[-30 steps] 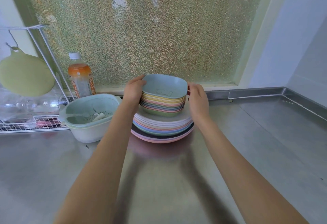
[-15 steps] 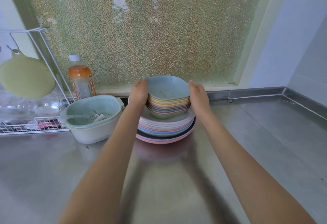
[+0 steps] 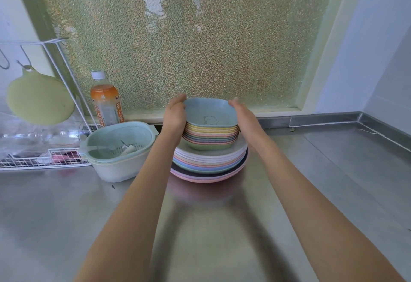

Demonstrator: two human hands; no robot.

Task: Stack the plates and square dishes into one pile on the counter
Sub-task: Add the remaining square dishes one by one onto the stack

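Two bare hands grasp a stack of square dishes (image 3: pixel 211 133), the left hand (image 3: pixel 174 114) on its left side and the right hand (image 3: pixel 244 115) on its right. The stack rests on a pile of round plates (image 3: pixel 209 162) near the far edge of the steel table (image 3: pixel 222 226), beside a pale green colander bowl (image 3: pixel 117 148).

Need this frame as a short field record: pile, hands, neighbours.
pile_base: round plates stacked on steel counter
pile_top: square dishes nested, resting on the plates
left_hand: left hand against the dishes' left side
right_hand: right hand against their right side
neighbours: colander bowl left of pile; bottle behind it
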